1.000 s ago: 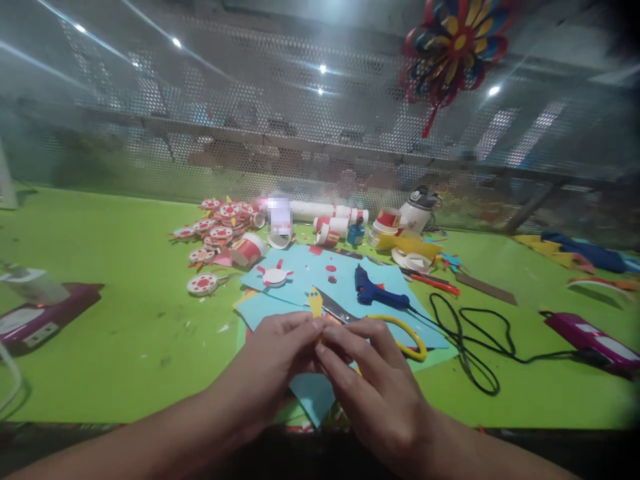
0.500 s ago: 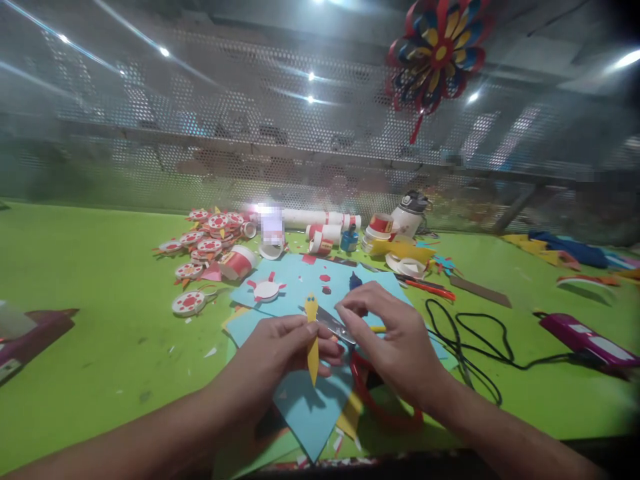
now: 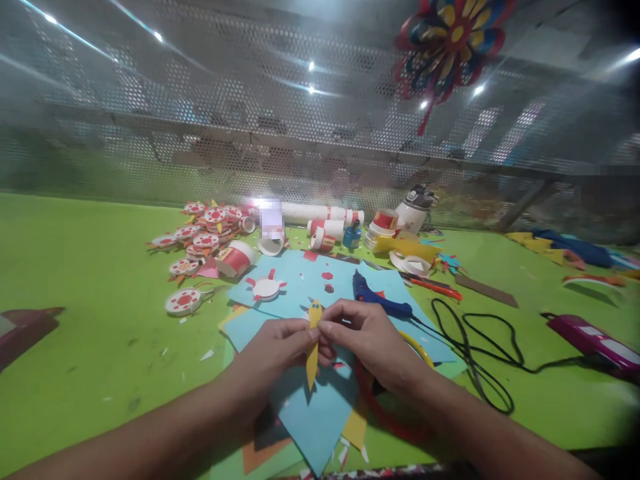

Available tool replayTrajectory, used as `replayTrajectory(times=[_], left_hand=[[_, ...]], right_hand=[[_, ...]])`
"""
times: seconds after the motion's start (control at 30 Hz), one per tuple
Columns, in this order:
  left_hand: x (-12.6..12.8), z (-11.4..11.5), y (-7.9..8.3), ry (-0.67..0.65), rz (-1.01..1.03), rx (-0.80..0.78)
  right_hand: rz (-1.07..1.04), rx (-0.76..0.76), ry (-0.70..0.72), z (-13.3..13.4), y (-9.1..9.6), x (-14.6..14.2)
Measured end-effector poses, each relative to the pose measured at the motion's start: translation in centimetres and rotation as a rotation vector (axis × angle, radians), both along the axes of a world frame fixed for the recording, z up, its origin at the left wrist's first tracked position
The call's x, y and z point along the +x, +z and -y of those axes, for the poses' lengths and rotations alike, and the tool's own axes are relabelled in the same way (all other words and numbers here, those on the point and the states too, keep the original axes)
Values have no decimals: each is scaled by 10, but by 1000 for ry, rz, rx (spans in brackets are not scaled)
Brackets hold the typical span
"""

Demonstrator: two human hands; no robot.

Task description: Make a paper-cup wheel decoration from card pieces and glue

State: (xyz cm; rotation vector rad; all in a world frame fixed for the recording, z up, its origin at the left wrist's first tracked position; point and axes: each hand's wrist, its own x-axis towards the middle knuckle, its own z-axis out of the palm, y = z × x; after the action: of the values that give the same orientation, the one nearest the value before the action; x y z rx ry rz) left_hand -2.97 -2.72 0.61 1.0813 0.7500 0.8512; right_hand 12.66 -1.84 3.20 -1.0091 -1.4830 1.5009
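Observation:
Between my hands is a slim yellow paper cutout (image 3: 313, 367) with a pointed lower end and two small dark eye dots at its rounded top. My left hand (image 3: 273, 350) pinches it by the middle. The thumb and fingertips of my right hand (image 3: 373, 340) close on its right edge, just below the eyes. Scissors with red and yellow handles (image 3: 419, 348) lie partly hidden under my right hand. Beyond the hands, a white paper disc (image 3: 267, 289) with red tabs rests on light blue paper (image 3: 300, 270). A blue glue gun (image 3: 383, 298) lies right of it.
Several white discs with red spots (image 3: 205, 241) are piled at the left. Paper cups (image 3: 237, 259), a blue bottle (image 3: 352, 237) and a white flask (image 3: 413, 212) stand or lie behind. A black cord (image 3: 480, 320) loops at the right near a purple device (image 3: 593, 340).
My right hand has moved left and down, from above the scissors onto the yellow cutout. The glue gun is now uncovered. My left hand keeps its pinch, and the view has shifted slightly.

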Motion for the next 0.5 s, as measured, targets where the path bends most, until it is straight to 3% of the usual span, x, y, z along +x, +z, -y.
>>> replayTrajectory(times=[0.23,0.5], left_hand=[[-1,0,0,-1,-36,-19],[-5,-7,-6,130,-69,-22]], right_hand=[[21,15,12,-2,-8,4],[274,179,-183,-7,-14,13]])
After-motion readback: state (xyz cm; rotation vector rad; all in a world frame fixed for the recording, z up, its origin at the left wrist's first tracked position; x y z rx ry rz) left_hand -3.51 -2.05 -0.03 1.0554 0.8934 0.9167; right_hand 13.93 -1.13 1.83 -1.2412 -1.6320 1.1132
